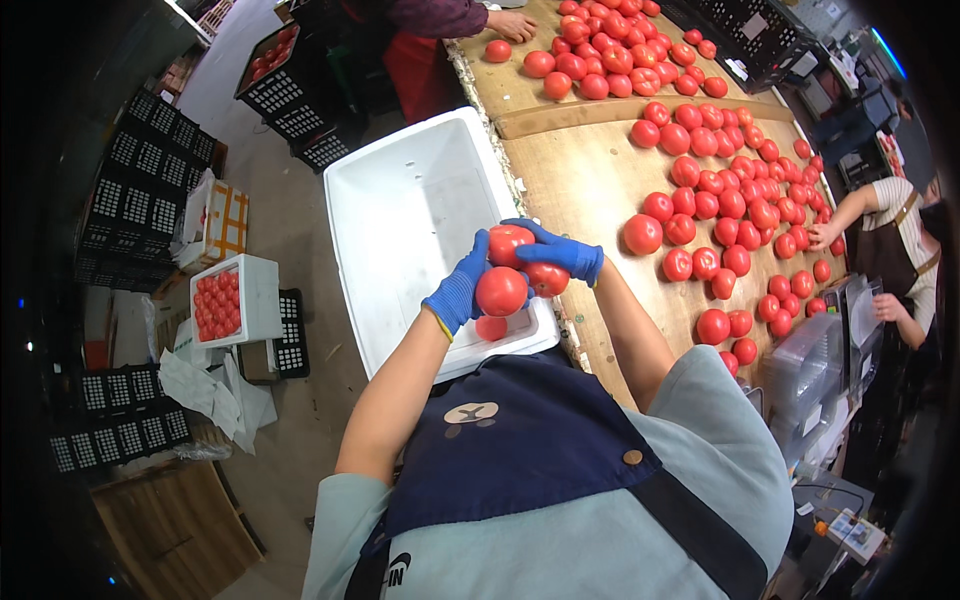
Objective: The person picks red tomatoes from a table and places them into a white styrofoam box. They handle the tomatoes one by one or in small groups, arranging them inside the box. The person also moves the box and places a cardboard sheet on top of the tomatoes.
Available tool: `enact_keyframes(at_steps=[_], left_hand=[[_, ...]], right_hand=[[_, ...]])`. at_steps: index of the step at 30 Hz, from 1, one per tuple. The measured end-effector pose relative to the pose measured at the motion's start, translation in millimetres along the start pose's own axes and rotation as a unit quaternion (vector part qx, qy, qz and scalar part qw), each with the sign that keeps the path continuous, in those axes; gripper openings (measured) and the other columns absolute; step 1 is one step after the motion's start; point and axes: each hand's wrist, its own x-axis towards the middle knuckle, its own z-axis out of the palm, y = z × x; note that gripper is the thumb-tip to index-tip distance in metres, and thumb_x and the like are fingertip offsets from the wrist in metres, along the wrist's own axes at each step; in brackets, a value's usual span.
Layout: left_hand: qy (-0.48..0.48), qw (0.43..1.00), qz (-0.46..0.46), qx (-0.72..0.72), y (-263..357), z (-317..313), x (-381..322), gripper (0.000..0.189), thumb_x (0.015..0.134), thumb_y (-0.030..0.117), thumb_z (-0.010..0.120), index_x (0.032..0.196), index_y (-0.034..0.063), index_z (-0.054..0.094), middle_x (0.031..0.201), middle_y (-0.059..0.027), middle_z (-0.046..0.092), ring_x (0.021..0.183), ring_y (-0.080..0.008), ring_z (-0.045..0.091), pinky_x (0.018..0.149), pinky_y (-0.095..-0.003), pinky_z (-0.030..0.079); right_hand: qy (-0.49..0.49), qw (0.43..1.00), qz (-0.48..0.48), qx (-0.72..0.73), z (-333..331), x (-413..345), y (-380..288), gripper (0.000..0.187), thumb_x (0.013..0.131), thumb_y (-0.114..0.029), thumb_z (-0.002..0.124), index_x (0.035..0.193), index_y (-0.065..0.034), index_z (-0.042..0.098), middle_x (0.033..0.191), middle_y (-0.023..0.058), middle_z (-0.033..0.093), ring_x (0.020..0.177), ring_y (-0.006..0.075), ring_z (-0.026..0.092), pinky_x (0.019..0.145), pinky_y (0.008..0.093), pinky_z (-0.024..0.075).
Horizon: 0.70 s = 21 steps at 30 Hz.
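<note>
Both my hands wear blue gloves and are together over the near end of a white foam box (409, 217). My left hand (466, 288) grips a tomato (501, 292) from the left side. Fingers of my right hand (564, 252) curl over a second tomato (510, 244) and a third tomato (547, 279). The three tomatoes touch one another, and which fingers bear each one is partly hidden. Below them, another tomato (491, 328) lies inside the box at its near end. The box stands against the left edge of a wooden sorting table (577, 180).
Many loose tomatoes (731, 202) lie on the table, split by a wooden strip (637, 112). A co-worker's hand (513, 25) is at the far end, another's hand (822, 235) at right. Clear plastic containers (806, 375) stand right; black crates (142, 195) and a tomato-filled foam box (255, 300) left.
</note>
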Motion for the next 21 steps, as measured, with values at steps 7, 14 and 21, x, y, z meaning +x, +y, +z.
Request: enact_keyframes(at_steps=[7,14,21], left_hand=[[-0.089,0.974,0.016,-0.208,-13.2,-15.6,-36.4,0.062,0.094,0.051,0.041,0.120,-0.0043,0.050,0.112,-0.0215,0.060,0.095,-0.0348,0.062,0.082,-0.0454,0.053],[0.095,0.949,0.299,-0.026,-141.7,-66.6,-152.0,0.055,0.090,0.043,0.054,0.126,0.0030,0.048,0.109,-0.0165,0.061,0.096,-0.0275,0.061,0.075,-0.0345,0.053],[0.238,0.811,0.346,-0.408,-266.4,-100.5,-200.6,0.046,0.087,0.048,0.056,0.102,0.0043,0.057,0.081,-0.0128,0.062,0.071,-0.0264,0.064,0.055,-0.0276,0.055]], right_hand=[[-0.113,0.858,0.077,0.496,5.4,14.8,38.9,0.070,0.089,-0.055,0.044,0.126,0.0039,0.043,0.112,0.0212,0.059,0.091,0.0305,0.062,0.082,0.0399,0.0521],[-0.107,0.950,0.132,0.262,80.1,63.3,23.0,0.055,0.093,-0.040,0.043,0.135,-0.0043,0.037,0.135,0.0211,0.044,0.101,0.0306,0.060,0.067,0.0440,0.0578],[-0.348,0.761,0.524,0.159,330.8,122.1,71.4,0.054,0.092,-0.037,0.051,0.129,0.0012,0.045,0.119,0.0233,0.057,0.097,0.0294,0.063,0.081,0.0422,0.0542]])
